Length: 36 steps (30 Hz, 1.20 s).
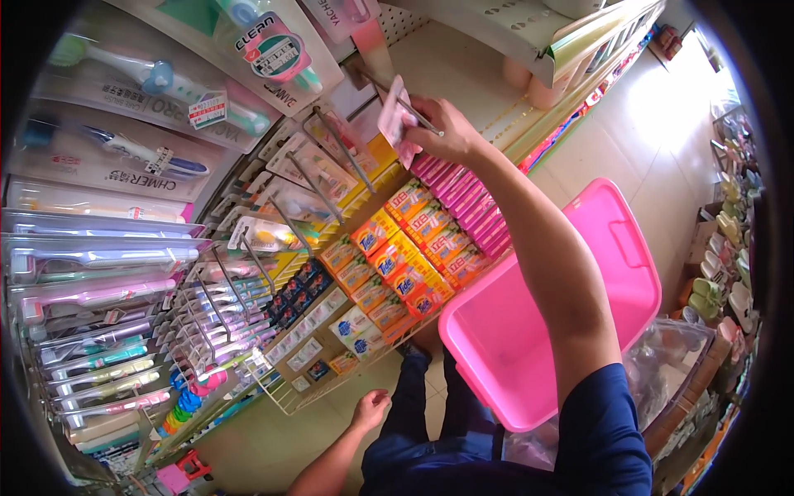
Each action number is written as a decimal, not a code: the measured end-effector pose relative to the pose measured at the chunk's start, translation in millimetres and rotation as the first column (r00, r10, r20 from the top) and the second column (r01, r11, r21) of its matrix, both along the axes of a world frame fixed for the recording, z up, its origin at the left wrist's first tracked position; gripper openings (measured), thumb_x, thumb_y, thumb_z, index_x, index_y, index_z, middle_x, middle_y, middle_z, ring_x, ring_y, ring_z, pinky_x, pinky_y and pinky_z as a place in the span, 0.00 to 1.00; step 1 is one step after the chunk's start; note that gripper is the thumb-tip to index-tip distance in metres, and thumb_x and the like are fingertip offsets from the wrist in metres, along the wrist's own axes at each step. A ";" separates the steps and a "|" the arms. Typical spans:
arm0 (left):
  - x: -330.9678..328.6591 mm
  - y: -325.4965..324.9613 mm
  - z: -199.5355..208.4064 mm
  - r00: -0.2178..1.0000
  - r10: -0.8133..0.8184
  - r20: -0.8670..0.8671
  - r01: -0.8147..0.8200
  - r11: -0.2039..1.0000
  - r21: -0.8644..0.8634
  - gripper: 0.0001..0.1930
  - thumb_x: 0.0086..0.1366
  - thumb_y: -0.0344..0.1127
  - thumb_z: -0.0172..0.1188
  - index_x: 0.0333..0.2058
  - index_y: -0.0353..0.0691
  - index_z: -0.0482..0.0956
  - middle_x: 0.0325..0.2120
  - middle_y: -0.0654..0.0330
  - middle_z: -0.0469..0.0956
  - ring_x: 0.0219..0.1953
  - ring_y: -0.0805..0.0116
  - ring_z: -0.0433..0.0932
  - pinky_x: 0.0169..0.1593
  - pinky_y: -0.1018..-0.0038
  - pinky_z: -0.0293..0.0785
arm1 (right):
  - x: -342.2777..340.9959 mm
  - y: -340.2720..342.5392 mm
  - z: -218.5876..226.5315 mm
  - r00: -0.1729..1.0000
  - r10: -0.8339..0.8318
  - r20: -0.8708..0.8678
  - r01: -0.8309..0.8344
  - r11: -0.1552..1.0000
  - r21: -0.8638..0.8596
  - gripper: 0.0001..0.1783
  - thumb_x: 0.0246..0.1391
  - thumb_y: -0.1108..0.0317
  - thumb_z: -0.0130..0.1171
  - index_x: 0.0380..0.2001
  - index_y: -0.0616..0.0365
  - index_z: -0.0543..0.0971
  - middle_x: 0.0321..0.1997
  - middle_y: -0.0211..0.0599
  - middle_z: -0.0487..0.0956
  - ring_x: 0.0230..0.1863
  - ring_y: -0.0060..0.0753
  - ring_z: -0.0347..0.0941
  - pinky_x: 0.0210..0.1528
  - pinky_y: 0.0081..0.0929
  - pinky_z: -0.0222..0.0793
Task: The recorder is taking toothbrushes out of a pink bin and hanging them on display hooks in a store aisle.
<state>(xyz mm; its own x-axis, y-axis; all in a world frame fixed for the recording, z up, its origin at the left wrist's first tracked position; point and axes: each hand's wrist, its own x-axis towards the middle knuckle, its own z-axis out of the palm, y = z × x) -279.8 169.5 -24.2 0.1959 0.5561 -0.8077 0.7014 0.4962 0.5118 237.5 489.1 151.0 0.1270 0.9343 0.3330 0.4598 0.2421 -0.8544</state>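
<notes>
High on the right part of the rack, my right hand point(447, 131) closes on a flat pink-and-clear package point(395, 120). A metal display hook runs past the package and my fingers, its tip showing by the hand. I cannot make out what the package contains. Down by my legs, my left hand point(370, 409) hangs with its fingers curled in and nothing visible in them. Left of the right hand, more carded packs point(310, 178) hang on metal hooks point(335, 149).
Boxed toothbrushes point(141, 153) fill the left side. Orange soap boxes point(401, 269) and magenta boxes point(471, 202) are stacked on a wire-edged shelf below. A pink plastic tub point(496, 331) stands beside my right arm. Footwear point(711, 273) lines the far right, past a tiled floor point(595, 149).
</notes>
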 end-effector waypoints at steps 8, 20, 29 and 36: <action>16.9 -1.3 25.6 0.995 -0.098 -0.004 0.098 0.994 0.051 0.15 0.64 0.38 0.61 0.45 0.35 0.79 0.38 0.54 0.83 0.41 0.66 0.82 0.48 0.73 0.76 | 16.5 -87.9 24.5 0.990 0.101 0.100 -0.061 0.939 -0.339 0.11 0.48 0.70 0.60 0.36 0.62 0.76 0.29 0.34 0.75 0.30 0.21 0.71 0.36 0.27 0.68; 128.5 61.4 100.1 0.931 -0.128 0.342 0.094 0.989 0.114 0.16 0.68 0.33 0.56 0.51 0.31 0.72 0.44 0.54 0.79 0.46 0.69 0.79 0.51 0.75 0.74 | 27.5 -101.2 24.4 0.977 0.204 0.060 -0.177 0.936 -0.306 0.11 0.41 0.67 0.63 0.29 0.60 0.75 0.28 0.35 0.77 0.31 0.30 0.73 0.37 0.28 0.69; 140.8 87.3 178.3 0.722 -0.080 0.687 -0.107 0.968 0.226 0.26 0.61 0.33 0.65 0.56 0.34 0.68 0.56 0.52 0.68 0.57 0.65 0.69 0.56 0.68 0.69 | -122.8 -168.2 41.8 0.617 0.694 -0.372 -0.786 0.571 -0.238 0.08 0.49 0.68 0.60 0.30 0.61 0.78 0.26 0.42 0.78 0.28 0.36 0.76 0.32 0.35 0.70; 131.2 64.5 167.3 0.837 -0.068 0.543 -0.058 0.976 0.211 0.19 0.71 0.34 0.51 0.57 0.32 0.66 0.42 0.57 0.78 0.32 0.77 0.74 0.36 0.79 0.72 | -75.9 -39.4 -13.1 0.972 -0.232 -0.025 0.226 0.961 -0.157 0.20 0.49 0.63 0.62 0.44 0.63 0.76 0.40 0.50 0.78 0.35 0.44 0.80 0.40 0.38 0.74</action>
